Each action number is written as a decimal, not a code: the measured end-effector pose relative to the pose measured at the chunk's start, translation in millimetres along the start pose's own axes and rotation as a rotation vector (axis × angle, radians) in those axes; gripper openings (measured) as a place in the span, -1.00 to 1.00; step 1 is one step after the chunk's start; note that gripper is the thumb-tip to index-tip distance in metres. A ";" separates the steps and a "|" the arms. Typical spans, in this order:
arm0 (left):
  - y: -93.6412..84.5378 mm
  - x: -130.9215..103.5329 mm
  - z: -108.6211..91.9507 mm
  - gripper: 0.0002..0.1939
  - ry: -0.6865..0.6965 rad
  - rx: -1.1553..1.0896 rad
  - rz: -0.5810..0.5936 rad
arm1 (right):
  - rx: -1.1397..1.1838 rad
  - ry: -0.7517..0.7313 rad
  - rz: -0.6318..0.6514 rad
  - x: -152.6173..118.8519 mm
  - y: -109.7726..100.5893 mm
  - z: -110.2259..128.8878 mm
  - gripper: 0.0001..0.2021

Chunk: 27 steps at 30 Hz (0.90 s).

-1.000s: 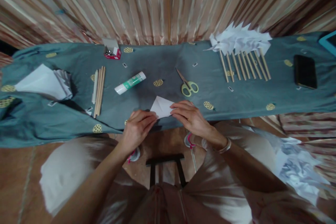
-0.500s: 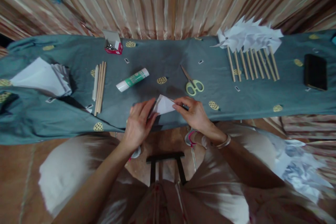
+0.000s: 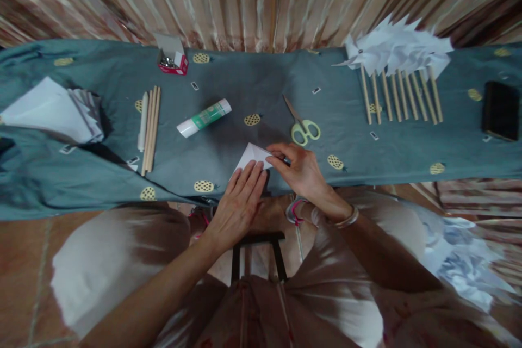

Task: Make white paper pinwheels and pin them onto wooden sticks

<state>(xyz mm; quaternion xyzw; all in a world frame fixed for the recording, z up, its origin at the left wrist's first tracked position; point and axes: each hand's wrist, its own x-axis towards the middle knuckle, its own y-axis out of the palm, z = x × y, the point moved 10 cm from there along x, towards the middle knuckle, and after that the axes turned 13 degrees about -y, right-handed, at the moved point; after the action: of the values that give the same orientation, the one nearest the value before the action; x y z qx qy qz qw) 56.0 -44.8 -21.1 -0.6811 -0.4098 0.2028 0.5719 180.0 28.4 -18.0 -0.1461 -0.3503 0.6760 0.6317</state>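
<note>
A folded piece of white paper (image 3: 253, 153) lies near the front edge of the cloth-covered table. My left hand (image 3: 241, 201) rests flat on it, fingers stretched out and pressing its lower part. At the paper's right corner, my right hand (image 3: 299, 168) pinches it between thumb and fingers. Just beyond my right hand are scissors (image 3: 302, 126) with light green handles, blades pointing away. A green and white glue stick (image 3: 204, 118) lies on its side to the left of the paper.
Several wooden sticks (image 3: 151, 130) and a stack of white paper (image 3: 53, 111) are at left. Behind stands a small open red box (image 3: 173, 62) of metal pieces. White paper pinwheels (image 3: 402, 46) on sticks lie at right, beside a dark phone-like object (image 3: 501, 110). A curtain (image 3: 253, 0) hangs behind.
My left hand has moved right from the paper's left edge and now lies flat over it. My right hand keeps its pinch on the right corner. The view has shifted slightly.
</note>
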 end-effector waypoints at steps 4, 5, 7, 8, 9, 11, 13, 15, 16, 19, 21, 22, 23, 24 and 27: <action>0.9 1.0 1.7 -0.35 -0.014 -0.023 0.012 | 0.018 0.049 -0.019 -0.3 1.3 -5.9 -0.81; 1.4 1.0 2.1 -0.34 -0.018 -0.027 0.015 | 0.024 0.059 -0.021 -0.3 1.5 -6.9 -0.80; 2.7 0.9 2.9 -0.32 -0.024 -0.037 0.022 | 0.030 0.073 -0.023 -0.1 1.6 -7.9 -0.79; 3.4 0.8 3.4 -0.31 -0.027 -0.043 0.025 | 0.031 0.078 -0.021 0.0 1.7 -8.0 -0.80; 4.1 0.8 3.9 -0.30 -0.029 -0.048 0.029 | 0.031 0.082 -0.019 0.1 1.9 -7.9 -0.80; 5.3 0.9 4.6 -0.28 -0.033 -0.058 0.035 | 0.033 0.089 -0.017 0.5 2.1 -7.5 -0.81; 5.5 1.2 4.8 -0.27 -0.035 -0.067 0.033 | 0.034 0.097 -0.018 0.8 2.1 -7.4 -0.81; 5.1 1.7 4.3 -0.26 -0.034 -0.068 0.030 | 0.034 0.105 -0.017 1.1 2.3 -7.7 -0.80; 4.8 1.9 4.0 -0.27 -0.033 -0.065 0.029 | 0.033 0.108 -0.014 1.3 2.5 -7.9 -0.80; 4.4 2.6 3.1 -0.28 -0.035 -0.054 0.041 | 0.028 0.111 -0.009 1.6 3.0 -7.9 -0.81; 4.5 3.0 3.3 -0.28 -0.042 -0.050 0.053 | 0.023 0.111 -0.010 1.5 2.9 -8.0 -0.81; 4.6 3.1 3.5 -0.28 -0.044 -0.050 0.058 | 0.021 0.109 -0.010 1.4 3.0 -7.8 -0.82; 4.9 3.1 3.7 -0.28 -0.047 -0.051 0.063 | 0.017 0.104 -0.011 1.4 3.0 -7.4 -0.82; 5.2 3.2 3.9 -0.28 -0.048 -0.053 0.065 | 0.011 0.096 -0.012 1.5 3.0 -6.8 -0.82; 6.4 3.2 4.1 -0.27 -0.048 -0.056 0.065 | -0.026 0.065 -0.017 1.5 2.3 -4.2 -0.81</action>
<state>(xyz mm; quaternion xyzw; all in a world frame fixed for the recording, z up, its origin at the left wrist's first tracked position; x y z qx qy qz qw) 56.9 -39.8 -27.6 -0.7048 -0.4066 0.2258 0.5357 180.7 31.2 -22.2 -0.1731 -0.3396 0.6608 0.6466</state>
